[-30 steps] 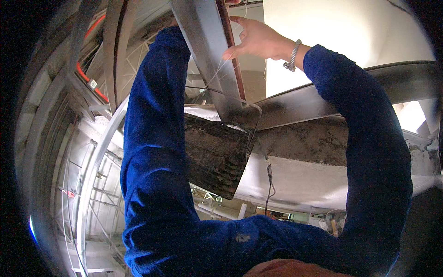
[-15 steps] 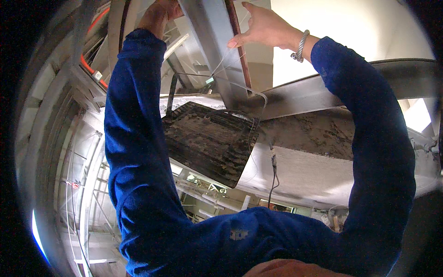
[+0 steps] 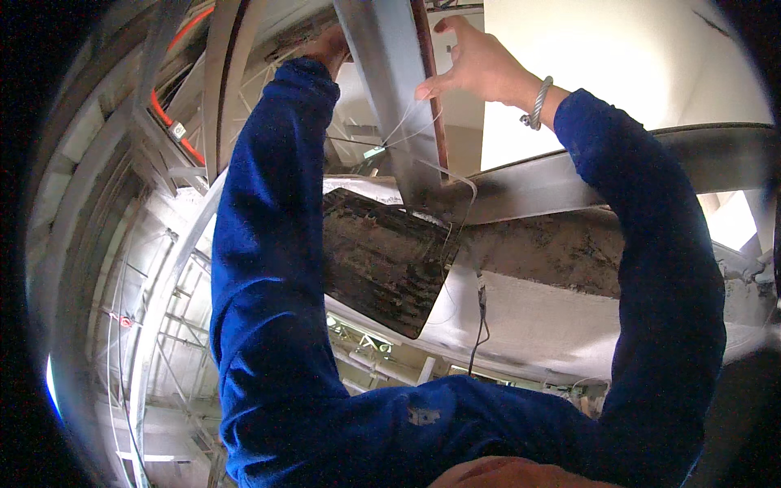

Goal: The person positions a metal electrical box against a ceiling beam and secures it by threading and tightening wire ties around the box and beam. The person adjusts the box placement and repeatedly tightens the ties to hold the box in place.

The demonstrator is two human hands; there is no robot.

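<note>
A: Wire (image 3: 411,122), thin and pale, runs across the face of the grey metal beam (image 3: 390,89) overhead. Where does your right hand sit?

B: My right hand (image 3: 476,69) is raised against the beam's rusty right edge. Thumb and fingertips are pinched on the wire's upper end; the strands drop from there down and to the left across the beam.

A: And the left?

B: My left hand (image 3: 329,45) reaches up behind the beam's left side. Only the knuckles show, so I cannot tell whether it is clenched or released.

A: Surroundings?

B: A dark, dirty mesh panel (image 3: 382,260) hangs tilted below the beam, between my blue sleeves (image 3: 268,268). A silver bracelet (image 3: 537,104) is on my right wrist. An orange pipe (image 3: 167,122) curves at upper left.
</note>
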